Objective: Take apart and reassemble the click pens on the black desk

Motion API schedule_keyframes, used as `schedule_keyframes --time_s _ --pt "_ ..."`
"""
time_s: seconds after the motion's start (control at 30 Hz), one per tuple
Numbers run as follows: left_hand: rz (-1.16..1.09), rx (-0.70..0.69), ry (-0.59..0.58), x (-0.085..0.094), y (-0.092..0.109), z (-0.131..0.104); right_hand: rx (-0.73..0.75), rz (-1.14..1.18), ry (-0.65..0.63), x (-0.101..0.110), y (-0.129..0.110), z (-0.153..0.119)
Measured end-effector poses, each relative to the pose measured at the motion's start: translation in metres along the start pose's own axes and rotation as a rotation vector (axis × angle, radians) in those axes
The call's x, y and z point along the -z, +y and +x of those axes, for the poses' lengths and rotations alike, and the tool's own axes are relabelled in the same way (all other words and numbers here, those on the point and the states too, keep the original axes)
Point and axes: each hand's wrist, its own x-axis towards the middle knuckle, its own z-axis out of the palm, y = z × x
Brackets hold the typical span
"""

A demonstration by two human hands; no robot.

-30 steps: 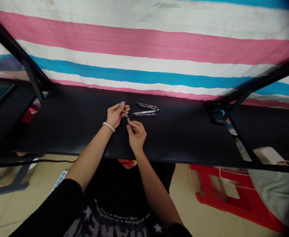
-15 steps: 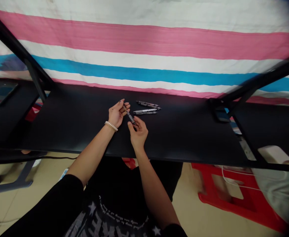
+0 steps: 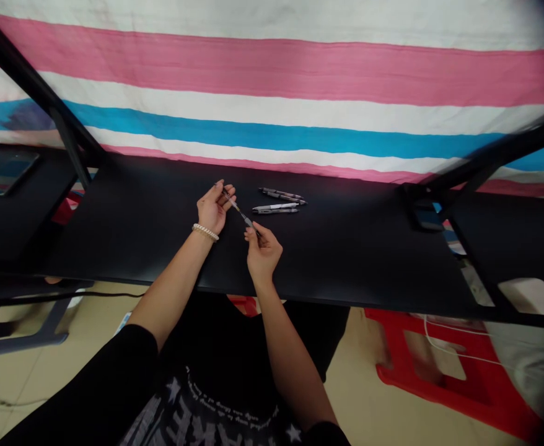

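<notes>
A pen is stretched slantwise between my two hands, and a thin, refill-like length shows along its middle. My left hand, palm turned up and a beaded bracelet at the wrist, is closed on its upper end. The lower, grey grip end is pinched between the thumb and fingers of my right hand. Whether the pen's parts are fully separated I cannot tell. Just right of it, several pens lie on the black table; among them are a white one and a dark patterned one.
A striped cloth hangs behind the table, between black slanted frame bars. At the left lies a phone; on the right are a dark object and a white box. A red stool stands below.
My hands have moved slightly apart, the left one up and leftward. More of the thin middle length of the pen now shows between them. The pens on the table stay in place.
</notes>
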Motion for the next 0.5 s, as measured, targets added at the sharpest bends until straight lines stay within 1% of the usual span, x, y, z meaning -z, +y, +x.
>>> schedule_keyframes --time_s 0.1,0.2,0.27,0.37,0.5 --pt "0.065 0.036 -0.071 -0.003 -0.002 -0.005 0.010 0.000 0.000 -0.001 0.003 0.000" --pt "0.114 0.082 -0.121 -0.008 -0.007 -0.013 0.003 -0.039 0.051 -0.001 0.003 0.000" --pt "0.123 0.090 -0.130 -0.011 -0.010 -0.017 -0.013 -0.044 0.061 -0.001 0.000 0.000" --pt "0.133 0.080 -0.135 -0.011 -0.012 -0.017 -0.064 -0.023 -0.009 -0.001 -0.005 0.000" --pt "0.113 0.043 -0.110 -0.008 -0.011 -0.013 -0.038 -0.018 -0.014 -0.001 -0.008 0.001"
